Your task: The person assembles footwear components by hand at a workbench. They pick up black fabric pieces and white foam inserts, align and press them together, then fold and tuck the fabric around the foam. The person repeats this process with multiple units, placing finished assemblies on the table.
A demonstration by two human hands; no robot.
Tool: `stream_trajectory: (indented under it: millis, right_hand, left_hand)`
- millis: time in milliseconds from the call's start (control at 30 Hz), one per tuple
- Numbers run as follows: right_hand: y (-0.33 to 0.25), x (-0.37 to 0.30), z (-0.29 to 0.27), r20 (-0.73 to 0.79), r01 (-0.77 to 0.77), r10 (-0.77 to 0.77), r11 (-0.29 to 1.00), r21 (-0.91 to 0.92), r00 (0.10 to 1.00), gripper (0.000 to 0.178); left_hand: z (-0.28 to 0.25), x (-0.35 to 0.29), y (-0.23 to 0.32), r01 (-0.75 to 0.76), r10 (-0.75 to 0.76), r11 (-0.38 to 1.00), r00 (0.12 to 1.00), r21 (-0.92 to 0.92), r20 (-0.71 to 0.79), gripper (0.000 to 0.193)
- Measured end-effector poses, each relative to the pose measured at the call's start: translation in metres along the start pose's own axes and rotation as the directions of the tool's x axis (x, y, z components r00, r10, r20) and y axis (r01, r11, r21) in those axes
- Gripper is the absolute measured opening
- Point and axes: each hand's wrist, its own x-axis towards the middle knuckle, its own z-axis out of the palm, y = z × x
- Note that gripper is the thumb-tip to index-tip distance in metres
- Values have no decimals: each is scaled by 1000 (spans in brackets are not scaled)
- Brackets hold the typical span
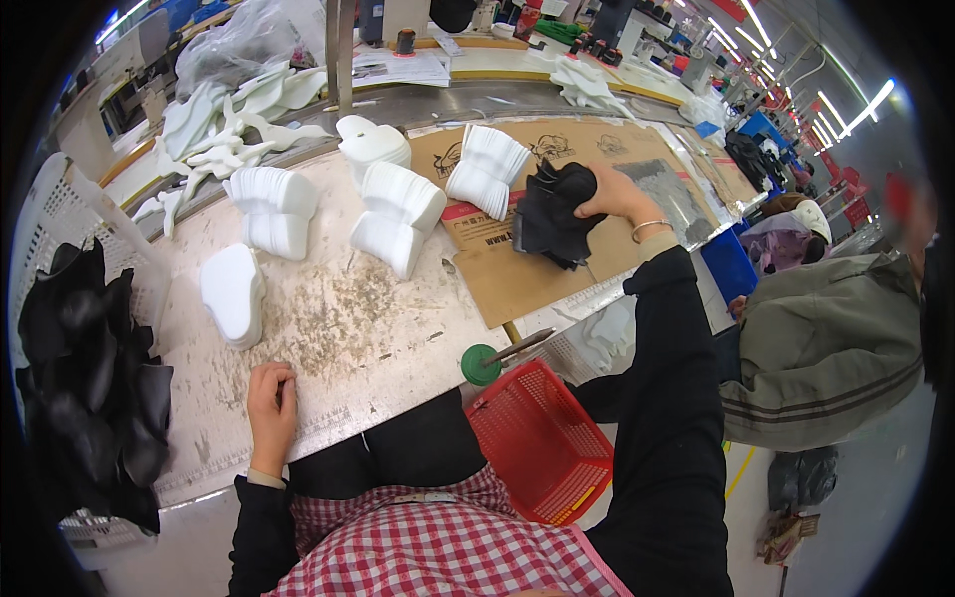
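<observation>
My right hand point(619, 202) grips a stack of black cut pieces point(553, 214) at its right side, over the flattened cardboard point(517, 284). At the table's front edge rests my left hand point(272, 410), its fingers curled in with nothing showing in them. Just beyond it lies a white foam pad stack point(231, 294). Farther back are more stacks of white foam pads: one at the left point(271, 211), one in the middle point(398, 217), one behind that point(372, 147), and one on the cardboard point(488, 169) beside the black stack.
A white basket point(139, 214) overflowing with black pieces point(90, 368) stands at the left. Below the table edge are a red basket point(545, 438) and a green round disc point(480, 364). Loose white cutouts point(234, 134) lie at the back. Another person's sleeve point(826, 348) is at the right.
</observation>
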Motion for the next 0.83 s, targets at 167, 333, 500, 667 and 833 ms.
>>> stream_trajectory:
  millis: [167, 333, 500, 667, 833]
  right_hand:
    - [-40, 2, 35, -66, 47, -56, 991, -123, 996, 108]
    - [-64, -10, 30, -103, 26, -39, 993, -119, 994, 125]
    - [-67, -59, 22, -446, 245, -265, 964, -104, 855, 100]
    - [-58, -170, 70, -639, 149, -238, 970, -191, 731, 60]
    - [-79, -305, 178, -486, -74, 148, 983, 168, 861, 46]
  left_hand:
    - [4, -1, -6, -101, 103, 993, 994, 55, -32, 9]
    - [-7, 8, 22, -25, 28, 992, 999, -122, 24, 11]
    - [-47, 45, 114, -259, 293, 901, 955, -347, 49, 15]
    - [-99, 63, 180, -383, 675, 259, 728, -887, -117, 28]
    - [-139, 28, 181, 65, 556, -165, 830, -984, -38, 49]
